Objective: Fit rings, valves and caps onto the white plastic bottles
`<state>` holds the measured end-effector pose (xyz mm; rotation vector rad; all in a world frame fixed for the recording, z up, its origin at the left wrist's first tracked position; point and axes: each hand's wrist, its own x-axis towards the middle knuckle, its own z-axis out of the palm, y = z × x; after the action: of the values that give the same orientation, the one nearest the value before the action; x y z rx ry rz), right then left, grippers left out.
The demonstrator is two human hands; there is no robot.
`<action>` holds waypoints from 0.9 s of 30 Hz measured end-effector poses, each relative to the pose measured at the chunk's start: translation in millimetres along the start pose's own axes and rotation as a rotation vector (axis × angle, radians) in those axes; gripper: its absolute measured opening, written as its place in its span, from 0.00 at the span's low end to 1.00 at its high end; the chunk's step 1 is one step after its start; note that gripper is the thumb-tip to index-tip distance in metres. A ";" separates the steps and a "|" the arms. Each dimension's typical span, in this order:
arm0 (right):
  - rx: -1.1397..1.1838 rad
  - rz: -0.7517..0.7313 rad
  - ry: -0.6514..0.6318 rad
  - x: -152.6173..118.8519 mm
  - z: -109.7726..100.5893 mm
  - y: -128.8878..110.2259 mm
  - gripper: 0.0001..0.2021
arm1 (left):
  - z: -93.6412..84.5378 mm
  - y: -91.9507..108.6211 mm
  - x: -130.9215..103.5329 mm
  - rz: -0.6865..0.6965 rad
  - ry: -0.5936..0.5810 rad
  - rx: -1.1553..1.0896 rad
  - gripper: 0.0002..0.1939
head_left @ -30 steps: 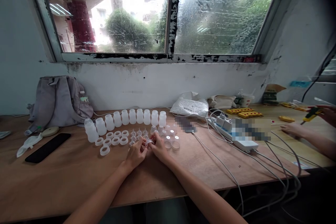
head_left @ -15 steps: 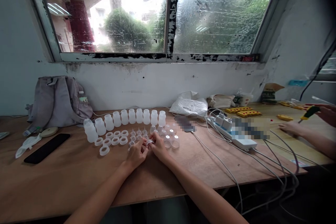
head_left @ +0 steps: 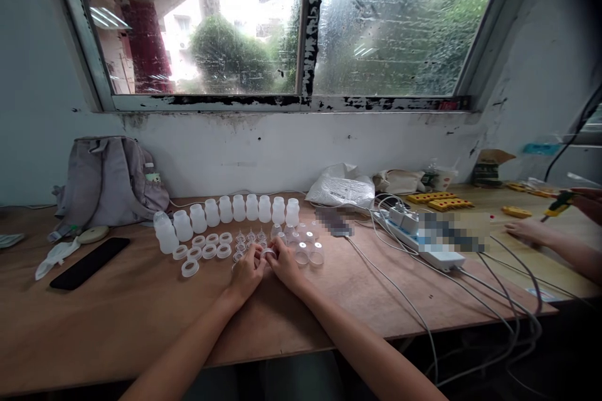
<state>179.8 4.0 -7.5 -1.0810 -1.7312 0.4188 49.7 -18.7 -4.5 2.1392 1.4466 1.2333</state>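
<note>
My left hand [head_left: 248,268] and my right hand [head_left: 283,260] meet over the table, fingers closed round a small translucent bottle collar ring [head_left: 268,252]. Fingers cover much of it, so I cannot tell whether a nipple sits inside. Just beyond my left hand stand clear bottle nipples [head_left: 251,235] in short rows. Farther left lie several loose collar rings [head_left: 209,252]. Clear domed caps [head_left: 316,255] are grouped to the right of my right hand. Behind all these, frosted baby bottles [head_left: 226,208] form a curved row.
A black phone [head_left: 89,263] and a grey backpack [head_left: 106,182] are on the left. To the right, a power strip [head_left: 439,255] trails cables over the table edge. At far right another person's hand [head_left: 522,232] is near a yellow-and-black screwdriver [head_left: 559,203].
The whole view has shifted slightly to the left, so things appear a little farther right. My hands keep pinching the collar ring with barely any movement. The other person's screwdriver sits at a slightly different tilt.
</note>
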 end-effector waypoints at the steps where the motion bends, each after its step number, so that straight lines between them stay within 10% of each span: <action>1: 0.002 -0.010 -0.008 -0.5 -0.7 -2.3 0.04 | 0.2 0.2 0.4 -0.013 0.006 -0.001 0.07; 27: 0.531 0.224 -0.072 3.5 -1.9 -3.2 0.11 | -3.8 -0.5 0.9 0.017 -0.002 -0.280 0.09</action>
<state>179.6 4.7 -2.4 -0.8731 -1.4407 1.0049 46.6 -18.6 -2.1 1.9672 1.1767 1.3501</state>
